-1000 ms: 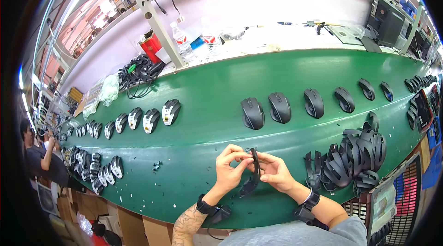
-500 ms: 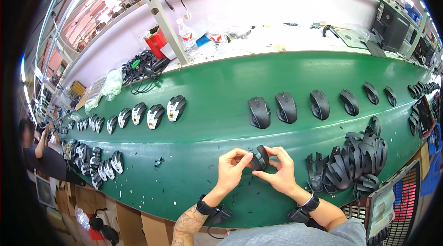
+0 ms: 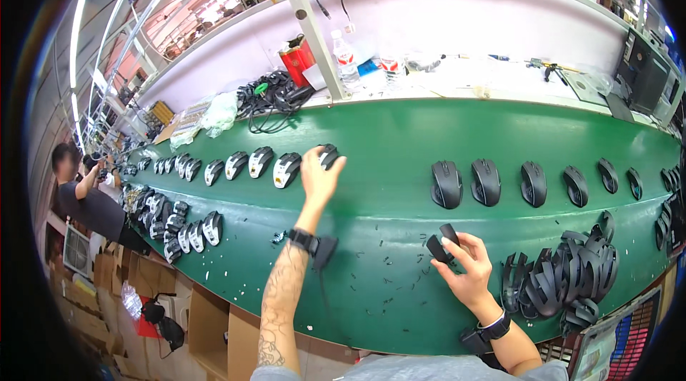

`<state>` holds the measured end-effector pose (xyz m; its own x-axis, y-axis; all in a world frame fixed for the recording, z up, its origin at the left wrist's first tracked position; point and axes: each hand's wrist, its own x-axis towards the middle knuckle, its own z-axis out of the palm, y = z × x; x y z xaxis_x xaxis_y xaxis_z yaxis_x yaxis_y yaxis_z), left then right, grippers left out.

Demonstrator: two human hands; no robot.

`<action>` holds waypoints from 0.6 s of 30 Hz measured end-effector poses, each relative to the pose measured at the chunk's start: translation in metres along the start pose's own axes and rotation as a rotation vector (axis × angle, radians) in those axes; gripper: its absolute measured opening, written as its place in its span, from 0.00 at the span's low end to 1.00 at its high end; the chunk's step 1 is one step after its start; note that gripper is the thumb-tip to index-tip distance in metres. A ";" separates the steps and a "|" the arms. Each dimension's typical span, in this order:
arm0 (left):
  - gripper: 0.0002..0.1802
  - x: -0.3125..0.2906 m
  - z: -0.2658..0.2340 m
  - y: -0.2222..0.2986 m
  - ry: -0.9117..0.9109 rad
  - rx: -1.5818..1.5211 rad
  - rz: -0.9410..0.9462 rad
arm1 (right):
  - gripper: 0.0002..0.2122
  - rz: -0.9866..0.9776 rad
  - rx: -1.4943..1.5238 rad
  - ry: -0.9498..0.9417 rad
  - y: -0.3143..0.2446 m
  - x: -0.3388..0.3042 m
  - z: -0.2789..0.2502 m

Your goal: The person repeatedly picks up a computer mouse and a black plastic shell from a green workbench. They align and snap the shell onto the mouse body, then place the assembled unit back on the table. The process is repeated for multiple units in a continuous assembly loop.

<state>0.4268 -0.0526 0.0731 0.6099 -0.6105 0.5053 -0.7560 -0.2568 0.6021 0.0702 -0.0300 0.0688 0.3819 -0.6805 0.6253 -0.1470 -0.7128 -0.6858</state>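
Observation:
My left hand [image 3: 319,179] reaches over a partly assembled black and white computer mouse [image 3: 329,155] at the right end of a row. Its fingers and thumb are spread on either side of that mouse, partly covering it; a firm hold does not show. Nearer to me, my right hand [image 3: 468,267] pinches a black mouse shell piece [image 3: 436,248] with curved parts above the green bench [image 3: 386,142]. To its right lies a heap of similar black shell pieces [image 3: 564,277].
Several black and white mice [image 3: 286,169] continue the row leftward, with more piled nearer [image 3: 212,228]. Black mice [image 3: 486,182] line the right side. Small dark bits litter the bench. Behind are a cable bundle [image 3: 268,99], bottles [image 3: 345,59] and a post [image 3: 311,27]. A person [image 3: 89,199] stands far left.
My left hand has left the shell piece and moved up and left to the end mouse of the row. My right hand keeps the shell piece. The view has swung leftward.

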 end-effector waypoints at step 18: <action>0.17 -0.107 0.003 0.001 -0.448 -1.620 -0.884 | 0.26 -0.029 -0.051 -0.003 0.005 -0.007 0.009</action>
<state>0.3598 0.0102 0.0180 0.3445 -0.9065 -0.2441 0.7764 0.1289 0.6169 0.0749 -0.0276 0.0578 0.3892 -0.6590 0.6437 -0.1820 -0.7400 -0.6475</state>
